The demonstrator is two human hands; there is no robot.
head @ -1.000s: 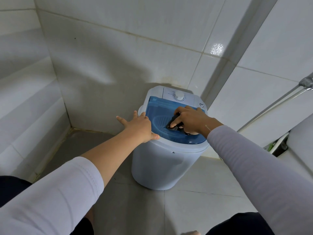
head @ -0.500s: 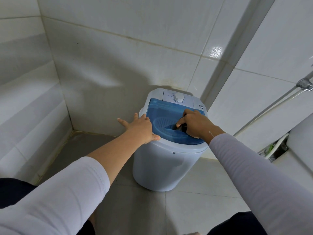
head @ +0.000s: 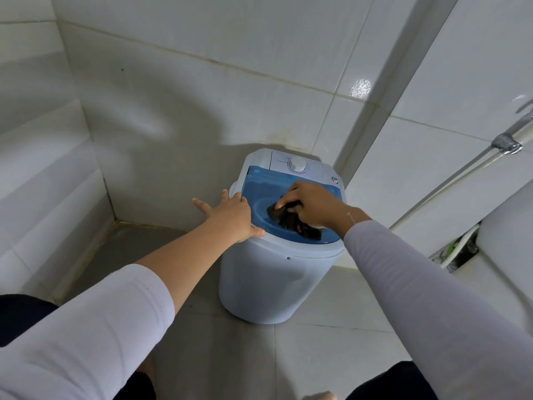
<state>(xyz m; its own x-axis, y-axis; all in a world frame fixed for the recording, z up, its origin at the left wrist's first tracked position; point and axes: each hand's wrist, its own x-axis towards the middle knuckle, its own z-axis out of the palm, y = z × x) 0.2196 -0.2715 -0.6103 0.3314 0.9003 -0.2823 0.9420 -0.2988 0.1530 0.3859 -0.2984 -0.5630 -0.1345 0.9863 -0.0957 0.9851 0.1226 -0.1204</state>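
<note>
A small white washing machine (head: 271,284) with a blue see-through lid (head: 259,180) and a white dial (head: 298,164) stands on the floor in a tiled corner. My left hand (head: 230,215) rests flat on the machine's left rim, fingers spread. My right hand (head: 310,202) grips a dark cloth (head: 291,223) and presses it against the blue lid. Part of the cloth is hidden under my palm.
Tiled walls (head: 173,111) close in behind and to the left of the machine. A metal shower hose and fitting (head: 506,145) run down the right wall. A white fixture (head: 507,243) sits at the right edge. Grey floor tiles (head: 331,356) lie in front.
My right hand has slid the dark cloth across the lid, and more of the cloth now shows below the hand. My left hand stays on the rim.
</note>
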